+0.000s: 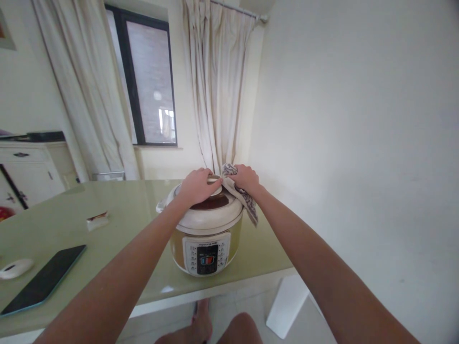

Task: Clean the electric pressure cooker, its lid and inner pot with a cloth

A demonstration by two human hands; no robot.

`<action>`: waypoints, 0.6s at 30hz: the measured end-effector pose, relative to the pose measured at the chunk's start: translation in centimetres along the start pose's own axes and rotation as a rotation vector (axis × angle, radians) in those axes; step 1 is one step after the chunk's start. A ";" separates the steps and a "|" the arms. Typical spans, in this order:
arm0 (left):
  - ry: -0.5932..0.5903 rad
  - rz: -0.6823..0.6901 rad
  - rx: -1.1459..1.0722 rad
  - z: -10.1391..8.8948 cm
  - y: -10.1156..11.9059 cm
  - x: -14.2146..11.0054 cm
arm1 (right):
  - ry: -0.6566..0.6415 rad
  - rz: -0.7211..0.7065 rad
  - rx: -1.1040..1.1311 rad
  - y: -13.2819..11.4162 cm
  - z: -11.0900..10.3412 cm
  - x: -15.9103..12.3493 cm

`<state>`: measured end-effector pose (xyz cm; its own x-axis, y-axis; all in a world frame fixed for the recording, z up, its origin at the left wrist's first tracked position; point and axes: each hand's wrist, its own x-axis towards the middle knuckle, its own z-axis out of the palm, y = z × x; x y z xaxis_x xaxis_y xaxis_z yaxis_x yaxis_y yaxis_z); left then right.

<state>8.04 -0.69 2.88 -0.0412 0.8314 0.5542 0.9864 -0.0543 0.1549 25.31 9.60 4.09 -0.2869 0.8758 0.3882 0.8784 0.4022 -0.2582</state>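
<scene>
An electric pressure cooker (206,251), white and greenish-gold with a front button panel, stands upright near the table's front edge. On top of its lid (211,220), my left hand (198,187) is closed around the round lid handle (215,185); some of its fingers are hidden behind the handle. My right hand (245,179) grips a patterned cloth (247,200) at the right side of the lid. One end of the cloth hangs down over the lid's edge, and another part bunches up beside the handle.
The cooker sits on a glossy green table (122,200). To the left lie a tablet (45,277), a white computer mouse (16,269) and a small white packet (97,221). A white wall (358,119) rises at the right. Behind are curtains (222,86) and a window (152,86).
</scene>
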 end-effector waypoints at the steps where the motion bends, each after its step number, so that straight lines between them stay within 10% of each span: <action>1: 0.004 0.002 0.002 0.1 0.0 0.0 | 0.009 0.007 -0.012 -0.1 0.4 0.6; 10: 0.000 0.001 -0.006 0.1 -0.2 0.3 | 0.046 0.001 0.090 0.9 2.8 2.2; 18: -0.010 0.017 0.085 0.1 -0.2 0.7 | 0.261 -0.402 0.382 1.1 -0.1 -6.5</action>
<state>7.79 -0.04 3.09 -0.0233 0.8364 0.5476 0.9969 -0.0215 0.0753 28.18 4.30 1.41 -0.4216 0.5608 0.7125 0.5081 0.7970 -0.3266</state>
